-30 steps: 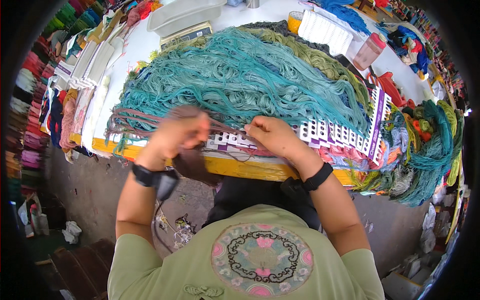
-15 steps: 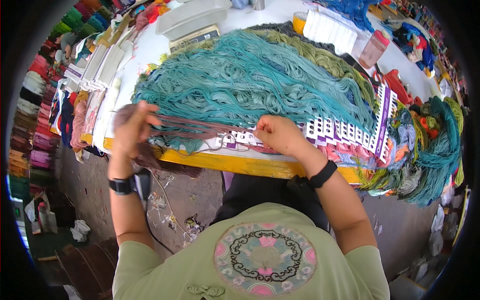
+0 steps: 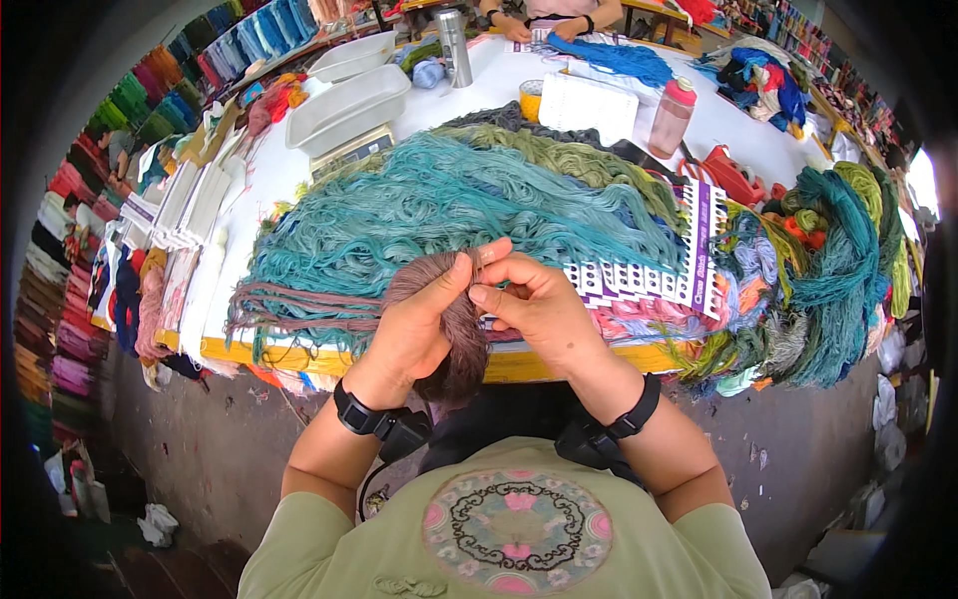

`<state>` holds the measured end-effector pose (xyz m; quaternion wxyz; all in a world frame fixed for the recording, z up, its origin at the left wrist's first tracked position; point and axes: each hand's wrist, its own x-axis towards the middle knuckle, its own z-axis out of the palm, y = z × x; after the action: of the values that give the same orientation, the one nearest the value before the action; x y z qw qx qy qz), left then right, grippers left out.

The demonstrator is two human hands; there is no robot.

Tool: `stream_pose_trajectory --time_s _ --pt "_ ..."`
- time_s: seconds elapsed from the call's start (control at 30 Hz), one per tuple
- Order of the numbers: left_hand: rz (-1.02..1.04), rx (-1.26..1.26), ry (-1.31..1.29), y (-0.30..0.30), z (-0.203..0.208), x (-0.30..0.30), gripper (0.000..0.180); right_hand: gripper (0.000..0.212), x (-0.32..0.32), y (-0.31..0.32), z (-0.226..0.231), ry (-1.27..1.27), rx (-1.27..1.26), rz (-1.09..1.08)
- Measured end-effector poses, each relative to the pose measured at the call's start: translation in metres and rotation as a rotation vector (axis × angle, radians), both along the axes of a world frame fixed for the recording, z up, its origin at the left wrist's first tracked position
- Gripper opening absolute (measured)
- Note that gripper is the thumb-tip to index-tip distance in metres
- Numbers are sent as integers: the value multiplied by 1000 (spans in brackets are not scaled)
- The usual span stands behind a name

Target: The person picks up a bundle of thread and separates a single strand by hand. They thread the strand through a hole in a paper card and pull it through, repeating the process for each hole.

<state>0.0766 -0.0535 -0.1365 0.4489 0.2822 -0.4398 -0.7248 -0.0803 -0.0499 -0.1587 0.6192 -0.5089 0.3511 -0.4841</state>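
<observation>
A brown-mauve hank of thread (image 3: 461,339) hangs from my left hand (image 3: 414,324), which is closed round its upper part. The hank droops over the table's front edge. My right hand (image 3: 544,309) meets it at the top, thumb and fingers pinched together. Whatever lies in that pinch is too small to make out. More brown-mauve strands (image 3: 299,307) lie on the table to the left. Behind both hands spreads a big heap of teal thread (image 3: 399,200). White punched thread cards (image 3: 619,280) line up to the right of my right hand.
Olive thread (image 3: 569,155) borders the heap. Beyond stand a white tray (image 3: 349,105), a steel flask (image 3: 454,50), a notebook (image 3: 589,108), a pink-lidded bottle (image 3: 674,118) and a red stapler-like tool (image 3: 733,175). Across the table, a co-worker's hands (image 3: 569,25) are near blue thread (image 3: 619,62).
My left hand has come right from the table's left side, carrying the brown-mauve hank to my right hand. My view has tilted up, showing more of the table's far side.
</observation>
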Motion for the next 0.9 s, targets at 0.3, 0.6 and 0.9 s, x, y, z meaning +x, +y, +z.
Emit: stream_pose_trajectory --time_s 0.3,0.6,0.9 --pt "58 -8 37 -3 -13 -3 38 13 -10 11 0 -94 133 -25" --pt "32 -61 1 -4 -12 2 38 14 -15 11 -2 -252 184 -15" --pt "-20 71 107 -2 -12 -8 45 10 -11 8 -4 41 114 -58"
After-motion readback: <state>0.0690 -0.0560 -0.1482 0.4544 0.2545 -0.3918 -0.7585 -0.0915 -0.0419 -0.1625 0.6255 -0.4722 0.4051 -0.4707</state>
